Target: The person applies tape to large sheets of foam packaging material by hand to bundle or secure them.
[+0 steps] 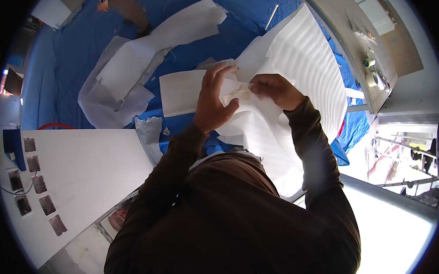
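Note:
A large white sheet (309,53) spreads in front of me and hangs down near my body, with ripples across its right part. My right hand (277,90) is closed, its fingers pinching a small pale piece (241,93) at the sheet's upper left. My left hand (215,98) is held up just left of that piece, fingers and thumb apart and curved, holding nothing. Behind my left hand lies a flat white panel (180,91).
Crumpled translucent sheeting (130,68) lies on the blue floor cover (69,78). A person (125,5) stands at the upper left. A counter (382,55) with tape rolls (375,78) runs along the right. A white board (88,166) with several cut-outs is at the lower left.

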